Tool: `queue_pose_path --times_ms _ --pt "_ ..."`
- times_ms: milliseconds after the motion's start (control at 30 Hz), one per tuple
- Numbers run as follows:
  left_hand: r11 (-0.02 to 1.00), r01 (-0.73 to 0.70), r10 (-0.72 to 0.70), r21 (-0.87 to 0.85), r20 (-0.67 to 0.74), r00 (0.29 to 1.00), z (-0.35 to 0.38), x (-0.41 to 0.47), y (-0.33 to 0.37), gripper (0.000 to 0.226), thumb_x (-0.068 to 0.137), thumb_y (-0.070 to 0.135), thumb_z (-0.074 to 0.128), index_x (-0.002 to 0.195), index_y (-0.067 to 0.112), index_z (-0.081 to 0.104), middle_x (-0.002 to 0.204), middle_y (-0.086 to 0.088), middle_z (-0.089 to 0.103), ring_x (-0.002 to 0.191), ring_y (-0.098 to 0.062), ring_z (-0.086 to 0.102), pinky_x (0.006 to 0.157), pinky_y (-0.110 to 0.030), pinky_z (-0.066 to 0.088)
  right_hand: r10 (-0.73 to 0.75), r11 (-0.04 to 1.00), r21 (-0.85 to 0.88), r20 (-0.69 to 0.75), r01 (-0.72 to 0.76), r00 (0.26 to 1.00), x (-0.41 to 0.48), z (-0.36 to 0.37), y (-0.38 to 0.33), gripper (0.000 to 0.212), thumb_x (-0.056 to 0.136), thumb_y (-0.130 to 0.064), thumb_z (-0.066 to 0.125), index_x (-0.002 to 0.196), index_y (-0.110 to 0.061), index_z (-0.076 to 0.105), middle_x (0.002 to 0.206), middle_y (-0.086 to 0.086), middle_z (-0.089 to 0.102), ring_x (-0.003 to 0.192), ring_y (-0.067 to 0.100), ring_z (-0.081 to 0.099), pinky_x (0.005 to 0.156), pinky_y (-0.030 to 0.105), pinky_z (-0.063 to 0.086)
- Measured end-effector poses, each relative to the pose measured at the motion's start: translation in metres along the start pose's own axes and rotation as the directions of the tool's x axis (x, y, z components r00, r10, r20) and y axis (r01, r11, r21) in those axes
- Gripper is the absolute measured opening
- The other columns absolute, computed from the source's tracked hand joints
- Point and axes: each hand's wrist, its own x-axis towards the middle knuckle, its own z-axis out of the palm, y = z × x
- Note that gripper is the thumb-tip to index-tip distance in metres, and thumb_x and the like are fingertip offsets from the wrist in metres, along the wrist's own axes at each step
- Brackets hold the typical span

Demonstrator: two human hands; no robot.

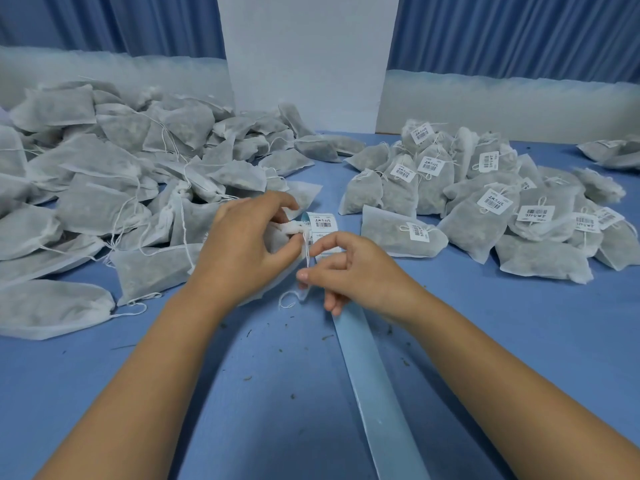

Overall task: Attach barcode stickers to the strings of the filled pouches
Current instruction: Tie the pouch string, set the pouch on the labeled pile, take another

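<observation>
Mid-table (242, 403), nearer the far edge, L hand (242, 244) grips the gathered neck of a filled pouch (292, 228), fingers curled round it. R hand (353, 271) pinches the pouch's string (307, 252) just below. Sticker strip (374, 375) runs under both hands to the near edge, w/ a barcode sticker (324, 221) at its far end. Unlabelled pouches (104, 174) pile by the left edge, labelled pouches (485, 209) by the right.

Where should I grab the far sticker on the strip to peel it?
Probably its right edge, pinched from the right: the sticker lies flat on the strip, so only an edge can be lifted, and the left hand with its pouch crowds the left side.
</observation>
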Motion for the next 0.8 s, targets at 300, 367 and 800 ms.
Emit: queue_pose_path --times_ms 300,367,800 --pt "0.997 -0.013 0.024 -0.072 0.163 0.986 -0.001 -0.002 0.004 0.017 0.076 0.023 0.057 0.076 0.016 0.073 0.092 0.003 0.071 0.09 -0.017 0.064 0.113 -0.048 0.029 -0.091 0.993 0.075 -0.044 0.094 0.995 -0.001 -0.014 -0.011 0.011 0.095 -0.014 0.059 0.084 -0.014 0.062 0.063 -0.001 0.064 0.04 0.008 0.044 0.038 0.017 0.032" --pt "0.96 0.127 -0.065 -0.25 0.241 0.968 0.0 -0.002 0.01 0.016 0.079 0.029 0.062 0.076 0.017 0.073 0.085 0.003 0.072 0.086 -0.013 0.064 0.099 -0.029 0.04 -0.131 0.987 0.082 -0.108 0.14 0.985 -0.001 -0.017 -0.012 0.009 0.096 -0.013 0.059 0.087 -0.013 0.062 0.061 -0.001 0.063 0.04 0.009 0.042 0.038 0.017 0.031" --pt "0.547 0.396 -0.226 -0.737 0.325 0.918 -0.002 0.001 0.009 0.022 0.088 0.014 0.066 0.107 0.021 0.076 0.11 0.008 0.075 0.111 0.0 0.065 0.091 -0.01 0.048 -0.599 0.646 -0.661 -0.13 0.382 0.79 0.004 -0.008 0.014 0.012 0.093 -0.016 0.064 0.091 -0.011 0.075 0.07 0.003 0.065 0.065 0.018 0.054 0.065 0.041 0.048"
